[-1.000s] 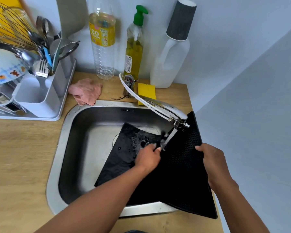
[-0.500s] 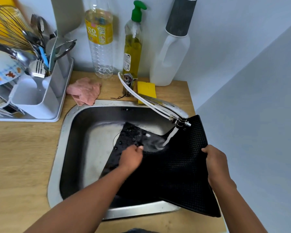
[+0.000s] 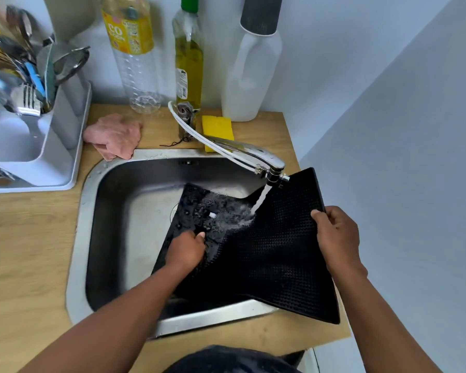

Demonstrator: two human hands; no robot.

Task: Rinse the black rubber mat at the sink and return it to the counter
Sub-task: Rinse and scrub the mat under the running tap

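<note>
Mat: your black rubber mat (image 3: 275, 254) slopes into the sink (image 3: 92, 211), its right edge raised over the tabletop (image 3: 24, 251), likely so water drains into the basin.
Right hand: your right hand (image 3: 336, 238) grips that raised edge.
Left hand: your left hand (image 3: 186, 251) presses the wet part, fingers curled; whether it pinches anything is unclear.
Tap: the faucet (image 3: 242, 154) streams onto the mat.
Hidden: the drain and the mat's lower left corner.

A studded matt black rubber mat (image 3: 275, 254), wetted glossy, is noted over a brushed stainless-steel sink (image 3: 92, 211), beneath a polished chrome tap (image 3: 242, 150), upon a matt wood-grain counter (image 3: 24, 251).
</note>
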